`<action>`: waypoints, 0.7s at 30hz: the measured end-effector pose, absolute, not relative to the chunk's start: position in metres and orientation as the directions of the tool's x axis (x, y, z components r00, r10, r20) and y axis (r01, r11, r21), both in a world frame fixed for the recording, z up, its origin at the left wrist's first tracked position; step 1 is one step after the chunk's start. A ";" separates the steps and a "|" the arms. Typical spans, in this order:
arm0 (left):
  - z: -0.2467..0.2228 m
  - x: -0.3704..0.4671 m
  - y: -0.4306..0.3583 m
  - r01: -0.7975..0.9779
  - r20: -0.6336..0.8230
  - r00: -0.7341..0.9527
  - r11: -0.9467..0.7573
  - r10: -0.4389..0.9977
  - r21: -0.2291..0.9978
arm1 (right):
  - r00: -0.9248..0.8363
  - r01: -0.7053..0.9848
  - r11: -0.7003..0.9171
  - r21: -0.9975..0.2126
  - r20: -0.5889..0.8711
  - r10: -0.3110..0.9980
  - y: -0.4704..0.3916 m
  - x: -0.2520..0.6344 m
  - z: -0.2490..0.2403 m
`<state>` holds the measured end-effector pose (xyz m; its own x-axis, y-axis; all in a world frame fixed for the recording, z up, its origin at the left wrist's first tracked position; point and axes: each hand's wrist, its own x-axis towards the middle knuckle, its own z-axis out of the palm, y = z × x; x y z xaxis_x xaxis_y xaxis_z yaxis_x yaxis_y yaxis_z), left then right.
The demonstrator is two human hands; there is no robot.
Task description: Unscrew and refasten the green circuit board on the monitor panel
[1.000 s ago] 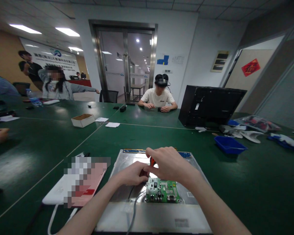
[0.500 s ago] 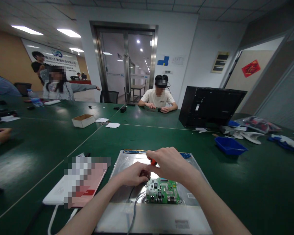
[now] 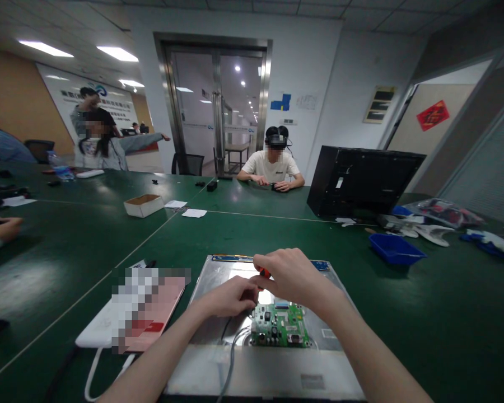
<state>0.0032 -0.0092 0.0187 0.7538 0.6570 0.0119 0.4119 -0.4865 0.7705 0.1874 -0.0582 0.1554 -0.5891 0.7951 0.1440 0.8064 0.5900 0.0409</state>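
A flat metal display panel (image 3: pixel 302 366) lies on the table in front of me, with a green circuit board (image 3: pixel 280 326) on it. My right hand (image 3: pixel 286 272) is closed around a screwdriver with a red-orange and black handle (image 3: pixel 264 273), held over the board's upper left corner. The tip is hidden by my hands. My left hand (image 3: pixel 236 295) has its fingers pinched together by that same corner, close to the tool; what sits between them is hidden. A grey cable (image 3: pixel 231 364) runs from beside the board toward me across the panel.
Left of the panel lie a white power bank (image 3: pixel 96 330) with a white cable and a pink item (image 3: pixel 168 302). A blue tray (image 3: pixel 395 250), a black monitor (image 3: pixel 361 184) and a small cardboard box (image 3: pixel 143 206) stand farther off. A co-worker (image 3: pixel 271 168) sits opposite.
Both my hands stay at the board's upper left corner, with my right-hand grip barely shifted. In the background, a standing person has moved right, behind the seated one.
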 end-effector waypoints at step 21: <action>0.016 0.003 -0.006 0.394 -0.019 0.759 -0.436 0.651 0.809 | -0.582 0.805 0.593 0.015 0.215 0.784 -0.060 0.189 0.155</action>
<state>0.0026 -0.0064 0.0156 0.7589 0.6510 -0.0190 0.3940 -0.4356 0.8093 0.1887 -0.0600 0.1552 -0.5822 0.7840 0.2155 0.8047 0.5935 0.0148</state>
